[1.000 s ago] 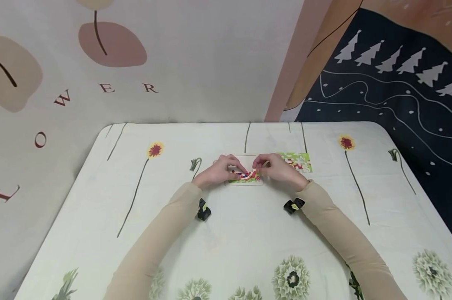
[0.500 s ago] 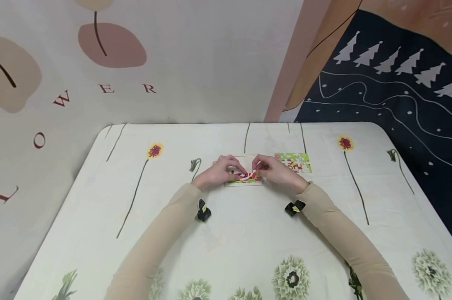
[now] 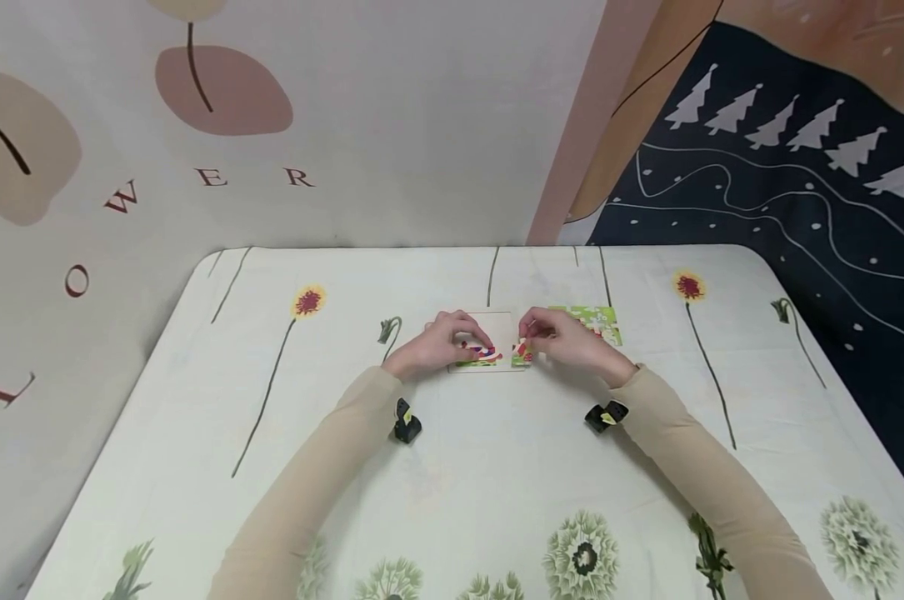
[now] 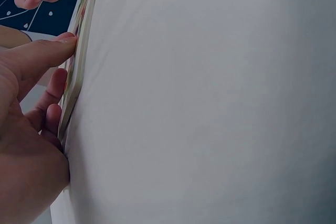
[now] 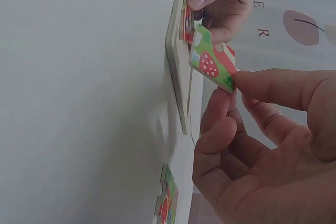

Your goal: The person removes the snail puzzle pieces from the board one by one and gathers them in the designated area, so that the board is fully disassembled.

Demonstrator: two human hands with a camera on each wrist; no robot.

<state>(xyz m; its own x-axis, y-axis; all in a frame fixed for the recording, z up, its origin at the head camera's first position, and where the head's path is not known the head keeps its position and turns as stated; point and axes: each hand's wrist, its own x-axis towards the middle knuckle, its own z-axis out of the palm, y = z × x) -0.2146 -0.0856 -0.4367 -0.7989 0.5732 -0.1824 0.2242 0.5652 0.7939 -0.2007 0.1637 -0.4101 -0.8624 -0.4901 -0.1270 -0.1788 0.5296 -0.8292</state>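
A pale, thin-rimmed puzzle board (image 3: 502,325) lies at the far middle of the table. Against its near left part, the thumb and fingertips of my left hand (image 3: 442,340) press on puzzle pieces (image 3: 486,353) showing red, blue and green. My right hand (image 3: 564,340) pinches a joined, green-edged puzzle piece (image 5: 211,62) with a white-dotted red mushroom between thumb and fingers. In the right wrist view this piece is tilted and raised over the board. The left hand covers part of the pieces beneath it.
Right of the board lie more green and red puzzle pieces (image 3: 600,321), partly covered by my right hand. A white flower-print cloth (image 3: 489,467) covers the table. Behind it hangs a pale printed backdrop (image 3: 422,125), with a dark tree-patterned one (image 3: 766,167) at right.
My right hand has moved right, drawing the mushroom piece away from the pieces under my left hand and opening a gap between them. The left hand stays in place.
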